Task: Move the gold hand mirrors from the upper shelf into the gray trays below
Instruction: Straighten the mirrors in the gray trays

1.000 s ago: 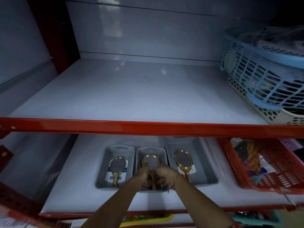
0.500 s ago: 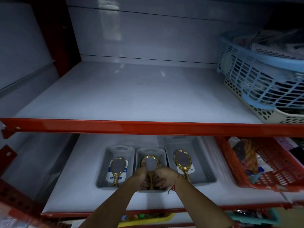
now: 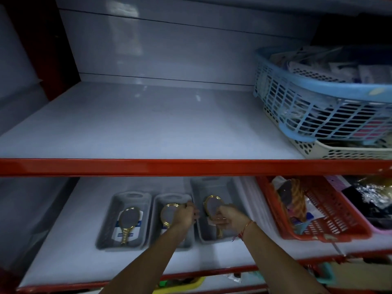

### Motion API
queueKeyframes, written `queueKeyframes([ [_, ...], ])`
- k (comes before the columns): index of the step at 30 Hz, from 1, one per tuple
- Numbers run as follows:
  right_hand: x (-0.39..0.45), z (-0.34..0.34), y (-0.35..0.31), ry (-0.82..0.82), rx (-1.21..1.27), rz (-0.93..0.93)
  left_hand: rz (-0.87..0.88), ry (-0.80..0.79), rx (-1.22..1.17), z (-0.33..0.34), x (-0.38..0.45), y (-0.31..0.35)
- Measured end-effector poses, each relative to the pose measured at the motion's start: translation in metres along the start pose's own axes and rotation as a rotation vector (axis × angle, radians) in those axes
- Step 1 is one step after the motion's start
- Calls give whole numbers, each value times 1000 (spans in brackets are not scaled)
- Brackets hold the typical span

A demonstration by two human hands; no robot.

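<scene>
Lying under the left hand's (image 3: pixel 185 215) grip, middle mirror (image 3: pixel 167 215) in its tray (image 3: pixel 158 211).

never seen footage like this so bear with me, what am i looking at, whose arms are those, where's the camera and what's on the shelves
There is no machine here. A person wears a wide-angle camera on the head, so you look forward and down along their own two bare arms.

In front is a shelving unit with red rails. The upper shelf holds a blue basket stacked on a cream one at the right.

On the lower shelf stand three gray trays, each with a gold hand mirror in it. The left tray holds a mirror that nobody touches. The left hand rests on the middle mirror, and the right hand is on the right mirror. How firmly either is gripped cannot be told. A red basket of mixed goods sits to the right.
</scene>
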State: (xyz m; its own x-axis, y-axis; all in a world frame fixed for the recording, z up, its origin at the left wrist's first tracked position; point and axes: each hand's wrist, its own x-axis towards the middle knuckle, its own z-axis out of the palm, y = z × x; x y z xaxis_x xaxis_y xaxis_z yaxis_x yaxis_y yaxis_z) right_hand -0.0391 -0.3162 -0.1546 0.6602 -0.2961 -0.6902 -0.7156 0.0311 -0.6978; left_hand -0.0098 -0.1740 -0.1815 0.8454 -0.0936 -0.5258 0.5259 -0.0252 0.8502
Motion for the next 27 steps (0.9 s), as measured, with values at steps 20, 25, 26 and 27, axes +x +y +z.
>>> queueKeyframes([
  [20,53,-50,24,-233,-164,108,-262,-37,31,91,12,-31],
  [25,54,-48,27,-218,-171,78,-262,-48,45,90,14,-32],
  [26,54,-48,27,-218,-169,73,-272,-60,42,89,15,-33],
  [27,55,-48,28,-216,-165,72,-282,-72,38,88,14,-33],
])
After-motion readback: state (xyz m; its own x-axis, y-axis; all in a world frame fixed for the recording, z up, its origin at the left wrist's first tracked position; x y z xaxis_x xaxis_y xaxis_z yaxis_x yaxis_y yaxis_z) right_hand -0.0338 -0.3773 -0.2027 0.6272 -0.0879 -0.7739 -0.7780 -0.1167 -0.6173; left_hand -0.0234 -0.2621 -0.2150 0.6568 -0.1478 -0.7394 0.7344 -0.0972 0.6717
